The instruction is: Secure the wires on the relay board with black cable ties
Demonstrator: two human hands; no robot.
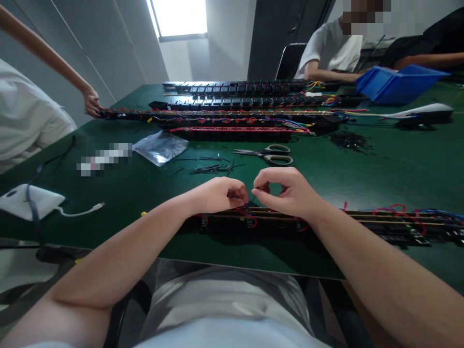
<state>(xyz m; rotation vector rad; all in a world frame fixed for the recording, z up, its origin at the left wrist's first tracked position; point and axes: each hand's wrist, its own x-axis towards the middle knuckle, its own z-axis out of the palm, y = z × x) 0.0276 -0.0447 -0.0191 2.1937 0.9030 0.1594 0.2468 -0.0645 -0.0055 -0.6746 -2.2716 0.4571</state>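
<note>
A long black strip with red and blue wires (384, 221) lies across the green table (380, 169) right in front of me. My left hand (221, 194) and my right hand (286, 191) hover over its left part, fingertips almost meeting. Both are pinched closed on a thin black cable tie (251, 199) that sticks up from the wires. More loose black ties (213, 167) lie just beyond my hands, with grey-handled scissors (270, 154) to their right.
Several finished wired strips (239, 116) are stacked at the table's far side. A clear plastic bag (161, 147), a white charger with cable (31, 200), a blue bin (393, 84) and a pile of ties (348, 140) lie about. A person's hand (92, 104) touches a strip at left; another person sits far right.
</note>
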